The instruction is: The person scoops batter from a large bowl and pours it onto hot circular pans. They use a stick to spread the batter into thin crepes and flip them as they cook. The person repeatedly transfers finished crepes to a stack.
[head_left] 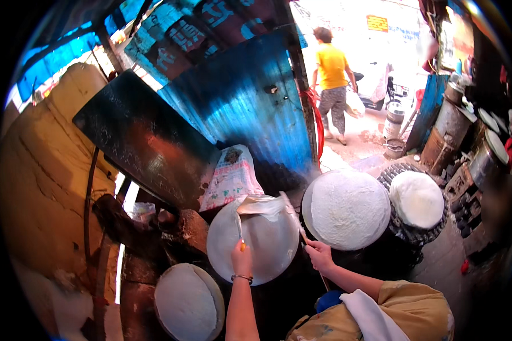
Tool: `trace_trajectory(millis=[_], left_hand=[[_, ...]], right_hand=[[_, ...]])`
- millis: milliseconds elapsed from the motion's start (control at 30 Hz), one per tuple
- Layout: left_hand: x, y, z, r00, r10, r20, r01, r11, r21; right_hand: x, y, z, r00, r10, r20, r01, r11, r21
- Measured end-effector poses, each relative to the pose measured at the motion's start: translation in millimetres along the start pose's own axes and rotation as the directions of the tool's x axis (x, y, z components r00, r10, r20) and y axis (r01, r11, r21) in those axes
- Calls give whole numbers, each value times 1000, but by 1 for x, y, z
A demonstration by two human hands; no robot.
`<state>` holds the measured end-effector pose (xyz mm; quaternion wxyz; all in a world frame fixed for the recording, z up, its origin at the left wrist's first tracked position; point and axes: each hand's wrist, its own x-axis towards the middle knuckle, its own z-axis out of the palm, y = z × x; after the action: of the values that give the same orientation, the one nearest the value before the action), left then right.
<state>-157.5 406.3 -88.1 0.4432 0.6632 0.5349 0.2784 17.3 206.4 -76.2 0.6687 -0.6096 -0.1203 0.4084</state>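
Lettering [186,35] marks one panel [170,54] beyond the griddle [256,247]. Left fist [242,261] grips one tool [239,233] over it; right fist [320,256], one stick [296,221].

Site type: roadside cooking stall. Indicators: round griddles [270,247] in the near area, blue metal wall [250,85] beyond, lidded pot [486,159] at right, scooter [374,96] outside the far opening [361,51].

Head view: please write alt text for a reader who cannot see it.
A person's left hand holds a yellow-handled tool and the right hand a whitish stick at a round grey metal pan. To its right is a round white-topped disc; outside, a person in a yellow shirt faces away.
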Motion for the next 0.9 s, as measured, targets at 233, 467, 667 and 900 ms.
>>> trace_trajectory(millis=[233,467,667,900], left_hand=[[-18,14,-35,979,-194,59,203,929,-310],[-66,-3,-53,965,-230,126,262,879,-398],[-125,0,-70,926,-371,67,351,785,-510],[-190,10,-67,888,-445,114,407,647,-645]], right_hand=[[21,16,7,998,-13,-67,12,1000,-5],[14,68,52,974,-226,10,225,961,-158],[25,-7,59,966,174,192,-141,975,-175],[27,33,81,964,108,242,-71,985,-155]])
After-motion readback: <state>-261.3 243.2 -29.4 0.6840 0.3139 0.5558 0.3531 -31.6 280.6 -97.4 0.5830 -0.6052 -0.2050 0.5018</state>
